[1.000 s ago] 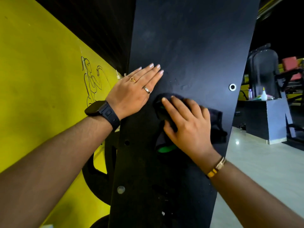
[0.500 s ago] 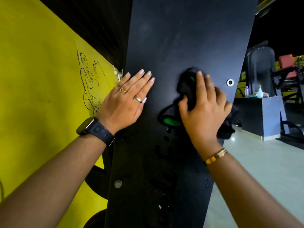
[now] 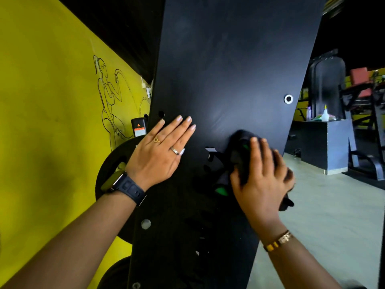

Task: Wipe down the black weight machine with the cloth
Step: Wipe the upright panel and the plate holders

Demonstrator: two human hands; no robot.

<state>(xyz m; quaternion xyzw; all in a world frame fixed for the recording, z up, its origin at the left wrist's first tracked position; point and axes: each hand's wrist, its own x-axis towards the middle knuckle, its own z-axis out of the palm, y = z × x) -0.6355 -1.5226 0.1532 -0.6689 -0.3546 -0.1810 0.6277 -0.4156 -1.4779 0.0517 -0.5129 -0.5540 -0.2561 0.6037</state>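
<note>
Head view: a person stands close to a tall black weight machine (image 3: 229, 69) and looks at both hands.
Machine: its big flat black panel fills the middle, from 12 o'clock down to 6 o'clock. It looks hard, stiff and heavy, so I think it will not move when pushed.
Cloth: a dark cloth (image 3: 239, 161) with green bits sits bunched on the panel, at about 4 o'clock from the middle. It looks soft and light, and it folds up easily.
Right hand: the right hand (image 3: 262, 182) lies on top of the cloth and presses it on the panel. Its fingers (image 3: 255, 147) are curled a little over the bunch and point to 12 o'clock. The hand looks blurry.
Left hand: the left hand (image 3: 160, 155) is flat on the panel at 9 o'clock from the cloth. Its fingers are straight and close together, and hold nothing.
Where to hold: I think the best spot is the fat middle of the cloth, with the palm on top, so it does not slip out.
Watch out: the panel looks smooth, so a loose cloth could slide off.
Other things: a yellow wall (image 3: 52, 122) at 9 o'clock, and a spray bottle (image 3: 325, 115) far off at 3 o'clock.
</note>
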